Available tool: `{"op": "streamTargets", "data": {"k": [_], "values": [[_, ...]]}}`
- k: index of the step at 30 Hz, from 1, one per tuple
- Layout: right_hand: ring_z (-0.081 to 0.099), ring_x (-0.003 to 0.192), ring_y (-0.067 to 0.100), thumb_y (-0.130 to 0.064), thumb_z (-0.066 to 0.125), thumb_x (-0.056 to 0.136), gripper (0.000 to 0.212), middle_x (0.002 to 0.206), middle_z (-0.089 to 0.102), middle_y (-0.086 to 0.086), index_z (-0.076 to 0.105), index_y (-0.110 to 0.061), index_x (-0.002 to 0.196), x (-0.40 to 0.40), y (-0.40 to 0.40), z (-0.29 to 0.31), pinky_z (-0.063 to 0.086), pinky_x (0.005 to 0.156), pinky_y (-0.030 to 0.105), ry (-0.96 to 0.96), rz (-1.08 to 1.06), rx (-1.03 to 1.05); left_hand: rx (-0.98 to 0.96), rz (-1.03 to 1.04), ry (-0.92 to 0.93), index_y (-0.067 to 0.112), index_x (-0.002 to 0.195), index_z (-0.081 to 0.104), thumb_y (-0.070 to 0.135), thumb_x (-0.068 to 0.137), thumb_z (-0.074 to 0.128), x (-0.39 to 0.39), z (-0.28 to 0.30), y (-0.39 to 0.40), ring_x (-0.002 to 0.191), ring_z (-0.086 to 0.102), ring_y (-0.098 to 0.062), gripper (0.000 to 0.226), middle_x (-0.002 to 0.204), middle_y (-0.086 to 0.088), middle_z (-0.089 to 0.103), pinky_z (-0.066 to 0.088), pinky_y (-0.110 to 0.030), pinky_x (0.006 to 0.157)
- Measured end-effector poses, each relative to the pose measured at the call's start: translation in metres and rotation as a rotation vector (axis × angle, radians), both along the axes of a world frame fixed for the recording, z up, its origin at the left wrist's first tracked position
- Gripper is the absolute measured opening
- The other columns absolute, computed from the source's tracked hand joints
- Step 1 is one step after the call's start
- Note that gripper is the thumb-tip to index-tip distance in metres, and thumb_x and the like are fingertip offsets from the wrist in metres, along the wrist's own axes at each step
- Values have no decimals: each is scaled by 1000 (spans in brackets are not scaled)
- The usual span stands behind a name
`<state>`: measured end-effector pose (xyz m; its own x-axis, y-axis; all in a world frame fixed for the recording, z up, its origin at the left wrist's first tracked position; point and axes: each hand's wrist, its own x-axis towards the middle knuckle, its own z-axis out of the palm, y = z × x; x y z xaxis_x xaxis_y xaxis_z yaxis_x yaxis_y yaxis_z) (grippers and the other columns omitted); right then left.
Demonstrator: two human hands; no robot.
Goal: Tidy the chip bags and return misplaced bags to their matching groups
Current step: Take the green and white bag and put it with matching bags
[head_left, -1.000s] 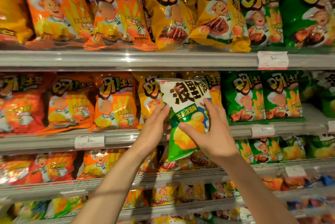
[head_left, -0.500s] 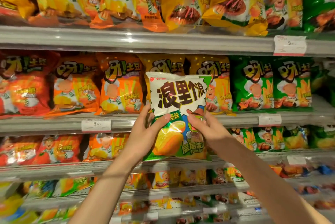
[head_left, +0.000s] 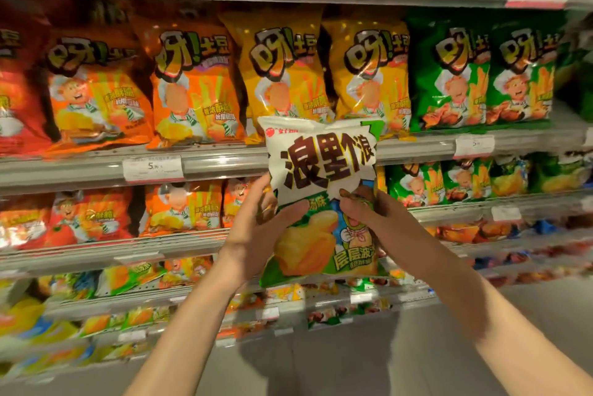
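A white-and-green chip bag [head_left: 324,168] with dark lettering is held upright in front of the shelves, level with the middle shelf edge. My left hand [head_left: 256,235] grips its lower left side. My right hand [head_left: 382,222] pinches its middle right side. Behind it on the shelf stand yellow bags [head_left: 282,75], with orange bags [head_left: 192,84] to their left and green bags [head_left: 455,75] to their right. The held bag differs in brand and colour from all of these.
The metal shelf rail [head_left: 224,164] carries price tags [head_left: 153,168]. Lower shelves hold more orange bags [head_left: 179,206] and green bags [head_left: 417,184], and blurred small packs [head_left: 128,280] sit further down. Grey floor [head_left: 353,357] lies below.
The view has tilted downward, so the top shelf's bags have left the frame. Both hands have brought the white-and-green bag down and away from the yellow bags, straightening it upright.
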<state>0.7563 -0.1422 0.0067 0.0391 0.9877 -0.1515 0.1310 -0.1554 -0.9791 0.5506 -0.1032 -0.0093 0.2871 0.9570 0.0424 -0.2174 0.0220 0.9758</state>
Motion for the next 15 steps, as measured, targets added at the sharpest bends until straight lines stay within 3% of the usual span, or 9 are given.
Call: {"op": "streamTargets", "data": {"k": [2, 5, 7, 9, 11, 13, 15], "values": [[74, 106, 21, -62, 80, 53, 53, 108, 79, -4, 75, -38, 99, 12, -5, -4, 53, 104, 52, 37, -37, 7, -15, -8, -16, 27, 128, 63, 6, 82, 71, 13, -3, -1, 106, 71, -5, 51, 106, 14, 78, 61, -28, 88], [74, 106, 23, -74, 87, 42, 63, 109, 79, 0, 77, -40, 95, 38, -13, -10, 53, 103, 53, 66, -78, 11, -29, -7, -7, 23, 125, 65, -5, 100, 54, 39, -4, -4, 101, 74, -7, 39, 104, 10, 79, 61, -24, 79], [73, 108, 24, -83, 85, 32, 80, 110, 79, -2, 75, -41, 99, 60, -18, -15, 52, 104, 52, 62, -121, 12, 25, 8, 33, 17, 134, 57, -8, 98, 56, 61, -2, -11, 103, 73, -9, 44, 107, 10, 79, 61, -26, 85], [72, 109, 25, -86, 83, 28, 86, 111, 78, -3, 74, -42, 101, 88, -25, -18, 51, 105, 53, 67, -163, 13, 80, 24, 76, 24, 129, 57, 2, 87, 69, 90, 7, -24, 105, 72, -6, 49, 108, 13, 78, 59, -25, 91], [72, 109, 25, -79, 86, 37, 67, 110, 79, -3, 76, -46, 94, 116, -38, -11, 51, 105, 53, 99, -160, 50, 119, 42, 93, 32, 119, 57, 2, 84, 72, 125, 15, -36, 97, 71, 2, 48, 100, 21, 75, 57, -15, 83], [73, 109, 22, -68, 85, 48, 45, 108, 79, -4, 77, -50, 88, 150, -53, -1, 52, 105, 52, 130, -152, 80, 147, 36, 110, 28, 120, 56, -3, 88, 68, 163, 25, -49, 87, 69, 12, 46, 93, 24, 74, 53, -8, 75], [71, 112, 20, -64, 81, 53, 36, 108, 79, -10, 77, -51, 86, 188, -65, 6, 51, 107, 51, 136, -168, 88, 146, 35, 97, 21, 128, 57, 5, 85, 72, 204, 30, -59, 90, 69, 12, 48, 108, 16, 75, 54, -10, 76]]}}
